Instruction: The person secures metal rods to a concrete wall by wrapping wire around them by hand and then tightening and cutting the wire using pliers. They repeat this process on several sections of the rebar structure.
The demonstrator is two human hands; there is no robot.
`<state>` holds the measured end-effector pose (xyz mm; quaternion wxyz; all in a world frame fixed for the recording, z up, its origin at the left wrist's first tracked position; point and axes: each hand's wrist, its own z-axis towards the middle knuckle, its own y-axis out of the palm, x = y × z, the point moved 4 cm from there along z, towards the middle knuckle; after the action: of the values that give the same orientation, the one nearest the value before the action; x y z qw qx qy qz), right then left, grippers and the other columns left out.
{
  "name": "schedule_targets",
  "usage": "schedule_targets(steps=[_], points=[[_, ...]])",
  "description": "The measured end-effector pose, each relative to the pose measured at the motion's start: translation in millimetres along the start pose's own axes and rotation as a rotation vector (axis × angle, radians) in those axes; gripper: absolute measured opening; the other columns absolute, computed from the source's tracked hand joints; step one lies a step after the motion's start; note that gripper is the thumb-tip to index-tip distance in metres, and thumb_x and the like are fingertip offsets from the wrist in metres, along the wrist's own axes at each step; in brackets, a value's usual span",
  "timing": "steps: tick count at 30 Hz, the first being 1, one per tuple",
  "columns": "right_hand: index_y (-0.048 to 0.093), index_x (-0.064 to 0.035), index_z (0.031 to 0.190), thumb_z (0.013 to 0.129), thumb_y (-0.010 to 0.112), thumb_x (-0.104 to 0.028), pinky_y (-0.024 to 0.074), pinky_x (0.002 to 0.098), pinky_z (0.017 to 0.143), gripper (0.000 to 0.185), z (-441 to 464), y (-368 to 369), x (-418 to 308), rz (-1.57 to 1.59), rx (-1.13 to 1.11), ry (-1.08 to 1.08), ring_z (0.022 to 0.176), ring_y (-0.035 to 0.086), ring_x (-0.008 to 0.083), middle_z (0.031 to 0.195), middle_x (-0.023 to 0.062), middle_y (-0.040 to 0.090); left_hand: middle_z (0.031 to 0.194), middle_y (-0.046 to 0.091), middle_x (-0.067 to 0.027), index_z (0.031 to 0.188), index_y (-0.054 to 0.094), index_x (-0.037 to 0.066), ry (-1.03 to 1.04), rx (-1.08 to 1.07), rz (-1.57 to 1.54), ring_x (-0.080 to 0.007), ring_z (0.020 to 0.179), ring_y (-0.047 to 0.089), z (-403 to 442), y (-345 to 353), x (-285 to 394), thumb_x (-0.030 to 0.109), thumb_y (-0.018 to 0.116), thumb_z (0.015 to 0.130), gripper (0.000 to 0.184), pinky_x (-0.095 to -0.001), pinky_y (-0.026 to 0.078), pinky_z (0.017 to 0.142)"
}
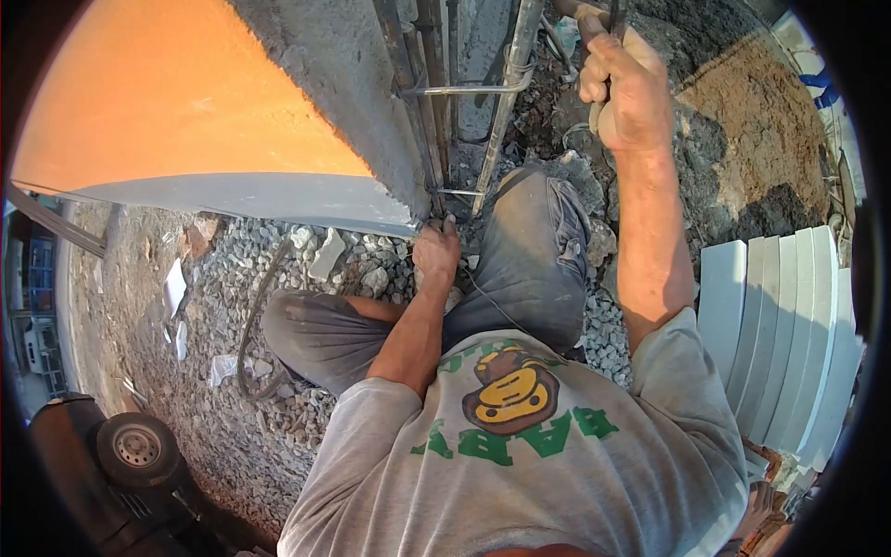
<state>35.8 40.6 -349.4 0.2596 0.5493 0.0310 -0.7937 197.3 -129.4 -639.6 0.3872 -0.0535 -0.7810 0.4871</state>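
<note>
My left hand point(436, 249) is closed low at the foot of the upright steel bars point(432, 102), beside the corner of the orange and grey wall point(213, 102). What its fingers grip is too small to make out. Raised at the upper right, my right hand point(631, 88) is wrapped round a dark, thin tool point(617, 17) whose far end is cut off by the frame edge. Thin steel ties point(473, 90) cross between the bars. My bent knees are on both sides of my left forearm.
Gravel point(223, 306) and broken stone lie around my legs. A stack of pale slabs point(789, 334) stands at the right. Rough earth point(752, 139) rises at the upper right. A dark vehicle's wheel point(137, 449) is at the lower left. A loose cable point(246, 343) lies on the gravel.
</note>
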Motion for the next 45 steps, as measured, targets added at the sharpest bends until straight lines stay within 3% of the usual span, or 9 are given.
schedule_targets(steps=[4, 5, 6, 8, 17, 19, 29, 33, 45], points=[[0.034, -0.0019, 0.141, 0.091, 0.059, -0.035, 0.0533, 0.0275, 0.066, 0.066, 10.4, 3.1, -75.8, 0.004, 0.039, -0.292, 0.09, 0.061, 0.0168, 0.109, 0.0131, 0.06, 0.09, 0.066, -0.0257, 0.101, 0.062, -0.001, -0.045, 0.074, -0.093, -0.0436, 0.089, 0.062, -9.2, -2.8, -9.3, 0.048, 0.058, 0.085, 0.051, -0.0491, 0.047, 0.08], [0.025, -0.0036, 0.146, 0.089, 0.059, -0.043, 0.0454, 0.0382, 0.096, 0.077, 3.6, -3.1, -90.2, -0.048, 0.036, -0.313, 0.101, 0.057, 0.0209, 0.117, 0.0129, 0.058, 0.092, 0.065, -0.0262, 0.107, 0.057, -0.001, -0.014, 0.042, -0.076, -0.044, 0.089, 0.061, -4.7, 4.2, -15.1, 0.04, 0.059, 0.086, 0.046, -0.0499, 0.047, 0.08], [0.025, -0.0036, 0.146, 0.089, 0.059, -0.043, 0.0454, 0.0382, 0.096, 0.077, -6.1, 3.1, -91.9, -0.048, 0.036, -0.309, 0.101, 0.057, 0.0209, 0.117, 0.0129, 0.058, 0.092, 0.065, -0.0262, 0.107, 0.057, -0.001, -0.017, 0.04, -0.075, -0.044, 0.089, 0.061, -7.5, 1.0, -14.7, 0.04, 0.059, 0.086, 0.046, -0.0499, 0.047, 0.08], [0.058, 0.0007, 0.118, 0.092, 0.057, -0.022, 0.0423, 0.0252, 0.05, 0.034, -24.3, 5.1, -96.0, 0.098, 0.273, -0.457, 0.07, 0.061, 0.0147, 0.092, 0.01, 0.067, 0.094, 0.065, -0.0263, 0.108, 0.057, 0.001, 0.08, 0.014, -0.149, -0.0441, 0.09, 0.061, -11.3, -7.2, -5.3, 0.034, 0.057, 0.086, 0.039, -0.0495, 0.046, 0.081], [0.059, 0.0076, 0.11, 0.093, 0.057, -0.03, 0.0393, 0.0223, 0.044, 0.042, -88.9, -60.2, -32.2, -0.376, 0.252, 0.064, 0.065, 0.061, 0.0121, 0.095, 0.0128, 0.068, 0.097, 0.066, -0.0228, 0.12, 0.057, 0.011, 0.149, -0.054, -0.023, -0.0413, 0.093, 0.061, -7.1, -15.1, -7.7, 0.029, 0.055, 0.086, 0.039, -0.0467, 0.046, 0.084], [0.056, 0.0049, 0.116, 0.095, 0.051, -0.034, 0.0347, 0.0204, 0.047, 0.045, -101.0, -57.4, -23.7, -0.494, 0.303, 0.238, 0.048, 0.043, 0.0086, 0.081, 0.011, 0.068, 0.096, 0.066, -0.0235, 0.118, 0.06, 0.01, 0.164, -0.039, -0.021, -0.0413, 0.093, 0.061, -5.0, -15.4, -7.1, 0.029, 0.055, 0.086, 0.037, -0.0466, 0.047, 0.084], [0.064, -0.0003, 0.108, 0.089, 0.061, -0.04, 0.045, 0.028, 0.054, 0.044, -147.3, -58.6, 96.0, -0.801, 0.093, 0.395, 0.058, 0.055, 0.0098, 0.07, 0.0048, 0.063, 0.088, 0.065, -0.0267, 0.106, 0.065, 0.002, 0.272, -0.155, 0.104, -0.0439, 0.086, 0.063, 9.8, -11.6, -17.1, 0.027, 0.051, 0.086, 0.035, -0.0484, 0.048, 0.081], [0.061, 0.0014, 0.09, 0.088, 0.061, -0.032, 0.0407, 0.0303, 0.04, 0.034, -148.6, -49.4, 96.8, -0.665, 0.039, 0.596, 0.041, 0.052, 0.0132, 0.067, 0.009, 0.062, 0.093, 0.064, -0.0281, 0.115, 0.061, 0.003, 0.317, -0.126, 0.019, -0.0453, 0.088, 0.061, -7.8, -16.3, -11.5, 0.028, 0.053, 0.085, 0.04, -0.049, 0.047, 0.082], [0.058, 0.0044, 0.093, 0.083, 0.056, -0.008, 0.042, 0.0262, 0.036, 0.016, -207.7, 11.3, 129.5, -0.221, -0.506, 1.455, 0.052, 0.062, 0.0152, 0.082, 0.0151, 0.069, 0.094, 0.065, -0.0256, 0.115, 0.059, 0.004, 0.315, -0.132, -0.031, -0.0423, 0.092, 0.062, -16.9, -38.7, -8.7, 0.022, 0.051, 0.085, 0.036, -0.0478, 0.047, 0.083]])
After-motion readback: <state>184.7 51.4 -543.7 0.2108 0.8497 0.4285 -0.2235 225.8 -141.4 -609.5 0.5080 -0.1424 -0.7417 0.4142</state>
